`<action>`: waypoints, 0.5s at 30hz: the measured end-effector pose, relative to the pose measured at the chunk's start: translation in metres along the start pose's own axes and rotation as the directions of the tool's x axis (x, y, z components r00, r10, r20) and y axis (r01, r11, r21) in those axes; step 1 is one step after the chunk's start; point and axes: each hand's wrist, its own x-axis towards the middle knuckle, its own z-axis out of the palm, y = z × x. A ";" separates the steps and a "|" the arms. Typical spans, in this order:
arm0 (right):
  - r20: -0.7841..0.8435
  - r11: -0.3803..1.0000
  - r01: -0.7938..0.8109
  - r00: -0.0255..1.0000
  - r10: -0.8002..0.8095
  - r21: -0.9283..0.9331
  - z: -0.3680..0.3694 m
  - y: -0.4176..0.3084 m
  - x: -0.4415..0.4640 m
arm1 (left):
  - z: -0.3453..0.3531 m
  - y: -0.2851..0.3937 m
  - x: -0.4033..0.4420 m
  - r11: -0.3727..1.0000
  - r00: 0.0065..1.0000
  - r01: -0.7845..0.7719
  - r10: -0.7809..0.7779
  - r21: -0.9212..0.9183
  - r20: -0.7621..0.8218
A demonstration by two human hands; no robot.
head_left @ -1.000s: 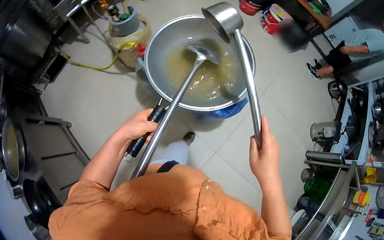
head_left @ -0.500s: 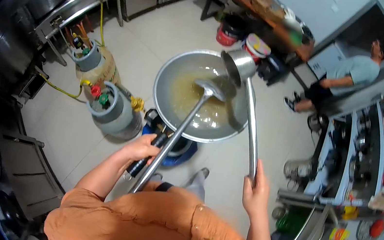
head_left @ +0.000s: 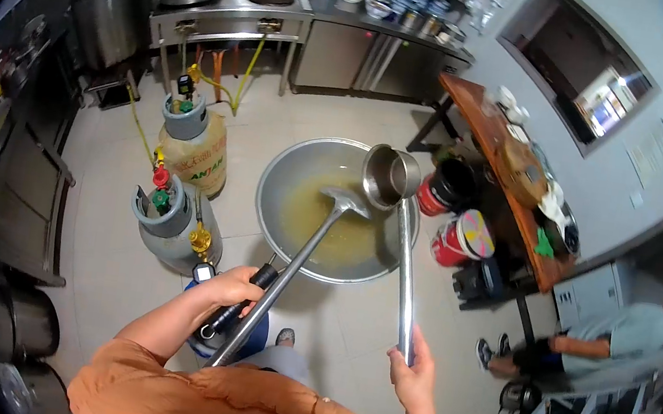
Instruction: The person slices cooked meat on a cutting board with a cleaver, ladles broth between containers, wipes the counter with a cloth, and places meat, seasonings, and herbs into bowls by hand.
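Observation:
A wide grey metal wok [head_left: 264, 219] with cloudy yellowish liquid in it stands out in front of me. My left hand [head_left: 239, 291] is closed around a black handle [head_left: 260, 277], whose metal rod runs to the wok's near rim. A wok spatula [head_left: 304, 250] lies with its blade in the liquid; its long handle crosses beside my left fingers. My right hand [head_left: 413, 371] grips the lower end of a deep metal ladle's handle [head_left: 407, 302]. The ladle's bowl [head_left: 391, 177] is tilted over the right rim; I cannot tell whether it touches.
Two gas cylinders [head_left: 177, 223] with valves stand at left, near a blue container [head_left: 245, 339] by my feet. Behind are a metal stove [head_left: 232, 11] and counter. At right are a wooden table [head_left: 488, 119], buckets [head_left: 453, 237] and a person [head_left: 618, 336] sitting in the doorway.
The view has lifted, bringing the back counter and stacked bowls into sight. The wok has shifted away from the blue container. Both hands keep their grips; the ladle's bowl has turned more toward me.

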 end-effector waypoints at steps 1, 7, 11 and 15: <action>0.028 0.998 -0.045 0.999 0.043 0.046 -0.001 -0.012 0.020 | -0.001 0.007 0.011 1.000 1.000 0.003 -0.003 -0.005 -0.026; 0.266 0.948 -0.203 0.954 0.135 0.244 -0.004 -0.056 0.165 | -0.032 0.065 0.094 0.998 0.987 -0.056 0.052 -0.023 -0.150; 0.451 0.877 -0.321 0.882 0.139 0.358 0.001 -0.077 0.269 | -0.062 0.100 0.151 0.992 0.950 -0.125 0.113 -0.024 -0.292; 0.585 0.888 -0.343 0.803 0.108 0.306 0.006 -0.100 0.374 | -0.088 0.147 0.199 0.989 0.921 -0.113 0.069 -0.092 -0.383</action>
